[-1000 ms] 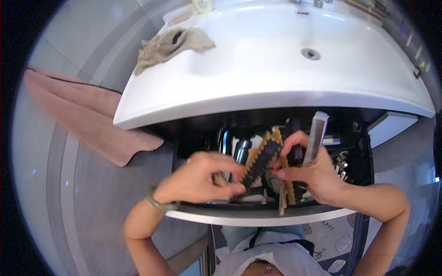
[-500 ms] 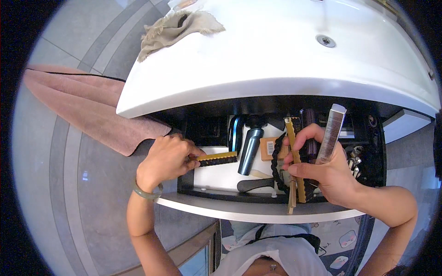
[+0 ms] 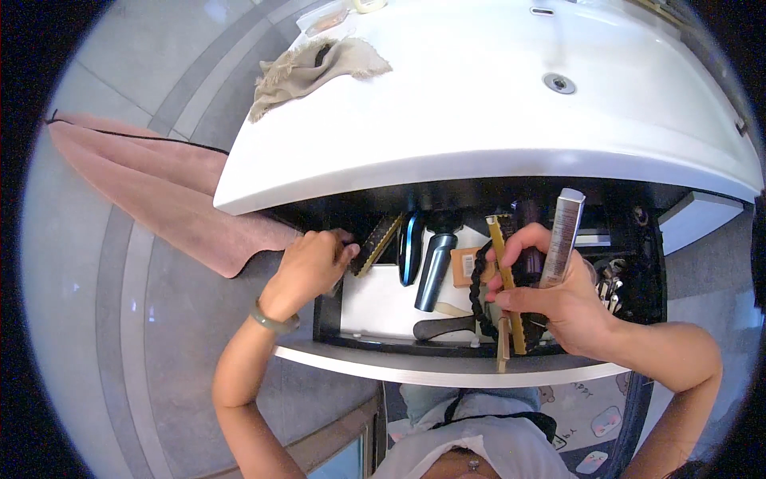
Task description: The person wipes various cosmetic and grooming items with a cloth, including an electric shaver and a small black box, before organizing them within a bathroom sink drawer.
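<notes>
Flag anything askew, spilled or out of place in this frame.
Nothing spilled or broken. Two oddities: a crumpled beige cloth hangs over the white sink counter edge, and a pink towel lies on the floor. The right hand clutches several items over the open drawer.

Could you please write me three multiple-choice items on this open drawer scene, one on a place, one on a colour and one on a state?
1. Where does the beige cloth lie?
A. on the white sink counter
B. in the drawer
C. on the floor

2. What colour is the towel on the floor?
A. blue
B. pink
C. green

3. What is the right hand doing?
A. hanging empty
B. gripping several items
C. resting flat on the counter

Answers: 1 A, it sits on the counter's left end; 2 B, it is plainly pink; 3 B, its fingers clasp a gold comb, a silver tube and a black braided cord.
</notes>
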Demonstrator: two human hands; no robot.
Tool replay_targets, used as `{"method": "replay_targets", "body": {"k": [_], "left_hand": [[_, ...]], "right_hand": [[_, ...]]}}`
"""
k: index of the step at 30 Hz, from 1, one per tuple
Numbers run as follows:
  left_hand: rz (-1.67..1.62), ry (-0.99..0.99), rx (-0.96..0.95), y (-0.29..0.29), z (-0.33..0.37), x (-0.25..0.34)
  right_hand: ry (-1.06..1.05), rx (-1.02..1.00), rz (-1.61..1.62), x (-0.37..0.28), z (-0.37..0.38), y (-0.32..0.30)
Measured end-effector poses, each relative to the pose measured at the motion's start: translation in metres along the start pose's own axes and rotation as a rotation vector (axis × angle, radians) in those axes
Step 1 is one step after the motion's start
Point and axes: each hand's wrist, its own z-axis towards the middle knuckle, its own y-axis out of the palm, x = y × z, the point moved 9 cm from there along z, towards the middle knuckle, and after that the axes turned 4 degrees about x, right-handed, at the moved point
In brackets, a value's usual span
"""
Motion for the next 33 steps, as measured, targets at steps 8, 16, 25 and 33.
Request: {"method": "replay_targets", "body": {"k": [8,16,25,33], "left_hand": [[-1.062,0.36,-0.367,-0.008,-0.023,0.127],[-0.986,0.595,-0.319,-0.02,-0.04,0.144],[-0.605,0.796,-0.113,-0.025,-0.032,0.118],[-0.349,0.52,-0.311,-0.016,-0.025,0.041]], "right_hand": [[0.085,-0.279,0.314,-0.002,-0.008,0.031],[0.072,-0.388,0.366,-0.007,-0.012,0.031],[0.116,-0.291,0.458,0.0,-0.006,0.027],[-0.04,-0.146,0.132,-0.007,-0.002,0.011]]}}
